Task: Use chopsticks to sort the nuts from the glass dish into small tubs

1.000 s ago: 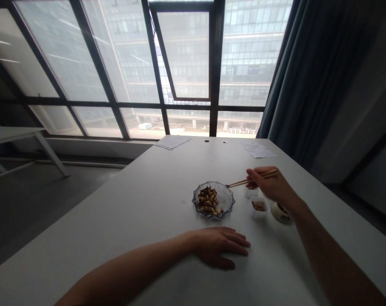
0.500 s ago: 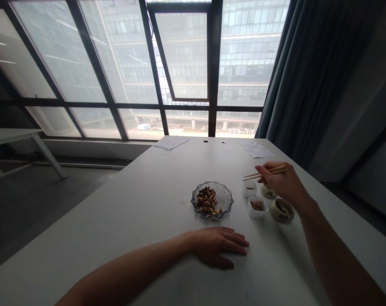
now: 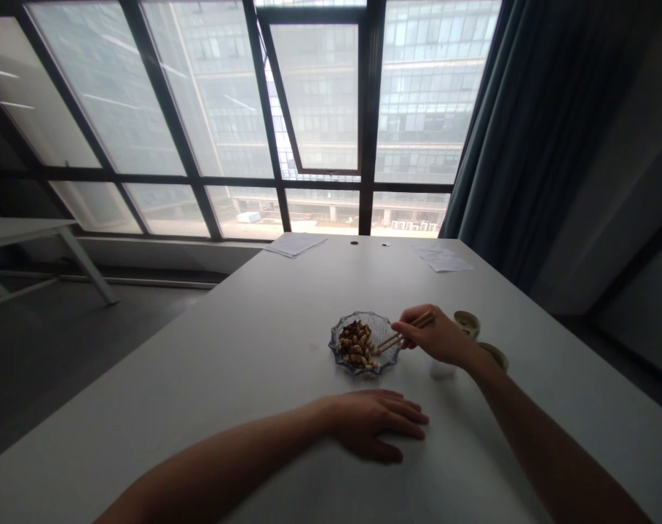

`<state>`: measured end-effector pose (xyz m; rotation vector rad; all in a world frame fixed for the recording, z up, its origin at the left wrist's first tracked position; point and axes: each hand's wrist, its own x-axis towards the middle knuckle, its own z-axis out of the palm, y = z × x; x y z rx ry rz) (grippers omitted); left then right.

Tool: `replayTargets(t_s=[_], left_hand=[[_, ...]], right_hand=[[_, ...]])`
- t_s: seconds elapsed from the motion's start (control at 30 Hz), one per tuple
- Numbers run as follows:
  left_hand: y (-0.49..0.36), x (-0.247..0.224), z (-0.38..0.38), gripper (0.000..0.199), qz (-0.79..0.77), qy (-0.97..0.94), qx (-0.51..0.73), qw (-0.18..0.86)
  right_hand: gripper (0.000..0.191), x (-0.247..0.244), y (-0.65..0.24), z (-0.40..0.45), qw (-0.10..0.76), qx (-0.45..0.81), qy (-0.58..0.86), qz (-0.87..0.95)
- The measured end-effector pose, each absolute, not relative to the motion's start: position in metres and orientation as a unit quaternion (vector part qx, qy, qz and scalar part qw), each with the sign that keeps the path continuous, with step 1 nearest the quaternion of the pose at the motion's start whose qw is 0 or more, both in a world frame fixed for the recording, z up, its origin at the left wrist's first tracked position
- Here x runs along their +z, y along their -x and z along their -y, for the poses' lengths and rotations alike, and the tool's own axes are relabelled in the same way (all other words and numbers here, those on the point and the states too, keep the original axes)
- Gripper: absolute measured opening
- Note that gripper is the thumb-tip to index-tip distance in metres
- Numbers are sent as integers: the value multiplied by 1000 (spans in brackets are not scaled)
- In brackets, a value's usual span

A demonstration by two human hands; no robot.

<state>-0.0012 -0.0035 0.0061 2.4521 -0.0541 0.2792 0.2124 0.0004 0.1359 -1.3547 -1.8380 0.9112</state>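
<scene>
Standing off to the far left is a white table (image 3: 28,227), and behind everything runs a wall of dark-framed windows (image 3: 226,87), one pane ajar. Moving right, I see the long white surface (image 3: 243,342) with some papers (image 3: 296,244) at its far left corner. Nearer the person sits a clear glass bowl (image 3: 382,327) with a scalloped rim, and the brown nuts (image 3: 357,343) lie heaped in its left half, a few straggling toward the near side. Just on the near side of the bowl, the left hand (image 3: 377,424) rests palm down on the surface, fingers loosely apart. A pair of wooden chopsticks (image 3: 388,344) slants down into the bowl, tips right beside the nuts; whether they pinch one I can't tell. The right hand (image 3: 437,338) is closed around their upper part, over the bowl's right side. Below it a white tub (image 3: 443,369) is mostly covered from view. Farther back lies a loose sheet (image 3: 445,259). Just right of that hand come two round pots, one behind (image 3: 466,322) and one nearer, partly hidden by the forearm. A dark blue curtain (image 3: 505,160) hangs beyond.
</scene>
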Motion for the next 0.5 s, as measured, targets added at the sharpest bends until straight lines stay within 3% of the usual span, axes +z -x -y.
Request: replayTargets(t_s=[0.5], left_hand=[[3, 10, 4, 61, 21, -938, 99, 331]], right_hand=[[45, 129, -203, -1, 344, 360, 524, 690]])
